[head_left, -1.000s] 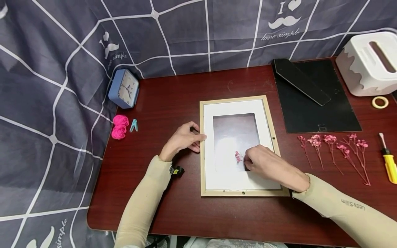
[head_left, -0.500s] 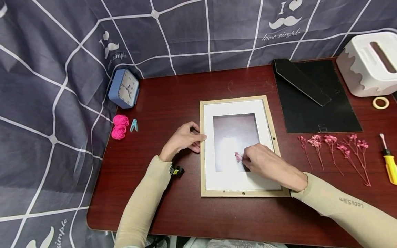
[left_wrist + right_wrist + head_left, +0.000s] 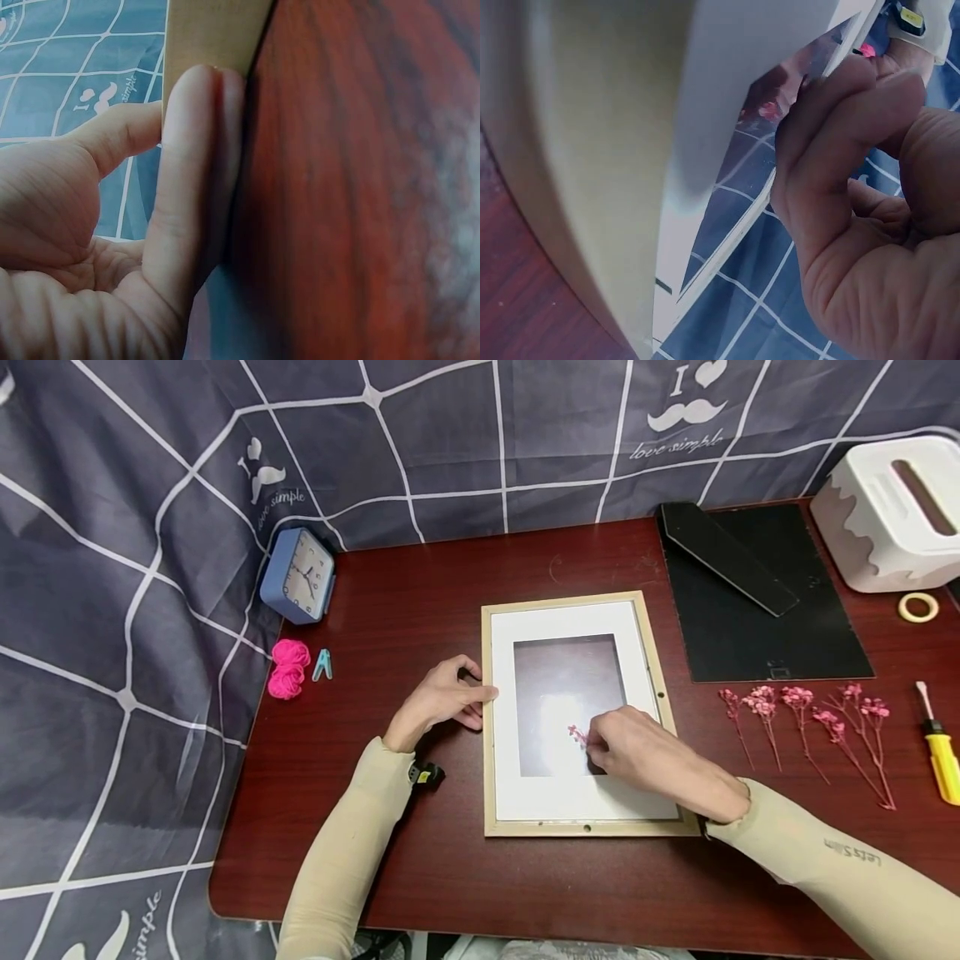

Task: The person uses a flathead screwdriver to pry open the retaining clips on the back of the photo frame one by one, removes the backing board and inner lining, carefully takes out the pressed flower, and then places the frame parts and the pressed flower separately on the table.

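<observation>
A wooden picture frame [image 3: 490, 760] with a white mat [image 3: 543, 793] lies face up on the table. My left hand [image 3: 442, 697] holds its left edge, the thumb on top and the fingers along the side; the left wrist view shows the fingers [image 3: 184, 165] against the wooden edge [image 3: 214, 37]. Over the lower right of the mat's opening, my right hand [image 3: 637, 752] pinches a small sprig of pink dried flowers [image 3: 576, 734]. Its blossoms poke out to the left of the fingertips, and the fingers hide its stem. Pink blossoms [image 3: 769, 110] show beyond the curled fingers in the right wrist view.
Several pink dried flower sprigs [image 3: 801, 714] lie to the right, beside a yellow screwdriver [image 3: 943, 764]. Behind them are a black backing board [image 3: 757, 643], a wooden ring [image 3: 918, 607] and a white tissue box [image 3: 892, 518]. A blue clock [image 3: 298, 577], pink yarn [image 3: 288, 668] and a clip [image 3: 322, 665] stand left.
The sprig's blossoms have turned and shifted slightly at my right fingertips. My left hand stays at the frame's edge, and the frame has not moved on the table.
</observation>
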Demonstrator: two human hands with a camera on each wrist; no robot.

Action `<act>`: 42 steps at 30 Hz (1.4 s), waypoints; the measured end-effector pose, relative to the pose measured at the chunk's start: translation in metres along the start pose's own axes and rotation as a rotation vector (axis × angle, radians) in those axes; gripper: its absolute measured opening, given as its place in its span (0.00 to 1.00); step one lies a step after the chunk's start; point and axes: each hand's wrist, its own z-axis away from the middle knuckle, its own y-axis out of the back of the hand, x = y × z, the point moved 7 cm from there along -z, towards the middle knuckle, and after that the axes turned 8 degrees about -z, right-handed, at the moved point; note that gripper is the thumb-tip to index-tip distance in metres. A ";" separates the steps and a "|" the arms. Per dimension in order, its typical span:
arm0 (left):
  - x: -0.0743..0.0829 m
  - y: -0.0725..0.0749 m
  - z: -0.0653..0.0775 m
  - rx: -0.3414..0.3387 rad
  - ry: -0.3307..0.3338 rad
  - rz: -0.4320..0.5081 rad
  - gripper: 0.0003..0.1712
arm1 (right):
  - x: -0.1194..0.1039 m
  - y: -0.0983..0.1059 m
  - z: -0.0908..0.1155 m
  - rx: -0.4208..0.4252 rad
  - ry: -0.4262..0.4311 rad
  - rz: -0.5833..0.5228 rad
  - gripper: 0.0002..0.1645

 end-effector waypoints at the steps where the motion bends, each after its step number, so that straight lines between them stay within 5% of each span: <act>1: 0.000 0.000 0.001 -0.001 0.001 0.001 0.25 | 0.000 0.001 0.001 0.006 0.001 -0.007 0.09; 23: 0.001 -0.001 0.001 0.006 -0.008 -0.002 0.24 | 0.052 0.041 0.055 0.207 -0.164 -0.092 0.07; 42: 0.001 -0.001 0.000 0.000 -0.009 -0.003 0.24 | 0.126 0.062 0.070 0.165 -0.361 -0.089 0.11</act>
